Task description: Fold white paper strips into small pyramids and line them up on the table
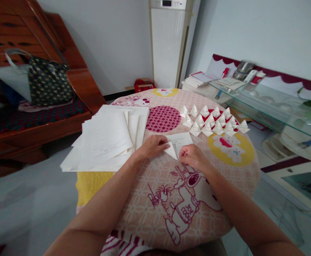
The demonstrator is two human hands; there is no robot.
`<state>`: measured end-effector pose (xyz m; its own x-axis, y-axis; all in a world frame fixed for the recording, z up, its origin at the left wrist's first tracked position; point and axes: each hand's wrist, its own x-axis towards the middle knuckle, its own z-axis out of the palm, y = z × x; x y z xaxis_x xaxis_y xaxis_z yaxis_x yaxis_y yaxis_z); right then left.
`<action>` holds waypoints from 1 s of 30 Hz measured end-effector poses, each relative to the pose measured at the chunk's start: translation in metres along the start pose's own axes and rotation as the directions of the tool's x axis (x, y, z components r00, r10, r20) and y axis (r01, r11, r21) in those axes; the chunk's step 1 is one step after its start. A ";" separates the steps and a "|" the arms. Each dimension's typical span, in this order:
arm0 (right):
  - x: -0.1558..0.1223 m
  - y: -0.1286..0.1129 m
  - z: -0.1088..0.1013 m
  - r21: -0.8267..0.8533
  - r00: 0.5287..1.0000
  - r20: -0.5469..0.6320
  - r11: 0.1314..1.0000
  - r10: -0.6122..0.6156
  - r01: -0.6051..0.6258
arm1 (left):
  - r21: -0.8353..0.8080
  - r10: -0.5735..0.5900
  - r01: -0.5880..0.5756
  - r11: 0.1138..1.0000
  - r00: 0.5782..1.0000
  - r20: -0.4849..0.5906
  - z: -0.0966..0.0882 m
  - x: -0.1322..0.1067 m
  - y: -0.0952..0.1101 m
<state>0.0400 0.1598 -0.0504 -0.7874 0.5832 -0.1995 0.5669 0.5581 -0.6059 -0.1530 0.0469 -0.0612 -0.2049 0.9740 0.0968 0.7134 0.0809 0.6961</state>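
Patterned cloth (136,213) spanned mid-frame, bearing a paper stack (104,138) left of center and folded pieces (207,129) right of center. At frame center, the left hand (154,145) pinched a paper triangle (172,151); the right hand (194,155), apart from the left, was curled beside the triangle, its grip undeterminable.

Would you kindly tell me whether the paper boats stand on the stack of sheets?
No, the paper boats stand on the tablecloth, clearly apart from and to the right of the stack of sheets.
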 end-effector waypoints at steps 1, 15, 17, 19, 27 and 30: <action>0.000 0.000 0.000 0.000 1.000 0.000 1.000 -0.001 0.001 | 0.015 -0.018 0.018 1.000 1.000 -0.010 0.001 0.001 0.000; 0.001 0.001 0.001 -0.015 1.000 -0.007 1.000 -0.005 0.005 | 0.200 -0.191 0.216 0.956 0.972 -0.134 0.017 0.016 0.008; 0.001 0.002 0.001 -0.013 1.000 -0.005 1.000 -0.004 0.004 | 0.210 -0.216 0.241 0.948 0.967 -0.137 0.019 0.017 0.009; 0.002 0.004 0.002 -0.010 1.000 -0.006 1.000 -0.003 0.002 | 0.230 -0.238 0.266 0.936 0.961 -0.142 0.020 0.017 0.011; 0.001 0.003 0.002 -0.017 1.000 0.000 1.000 -0.006 0.006 | 0.265 -0.310 0.337 0.903 0.940 -0.141 0.023 0.022 0.015; 0.001 0.002 0.002 -0.012 1.000 -0.006 1.000 -0.008 0.008 | 0.266 -0.328 0.356 0.896 0.934 -0.144 0.023 0.023 0.015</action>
<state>0.0400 0.1603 -0.0536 -0.7908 0.5818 -0.1901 0.5633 0.5702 -0.5980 -0.1313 0.0753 -0.0647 -0.5220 0.8522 -0.0354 0.7445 0.4755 0.4687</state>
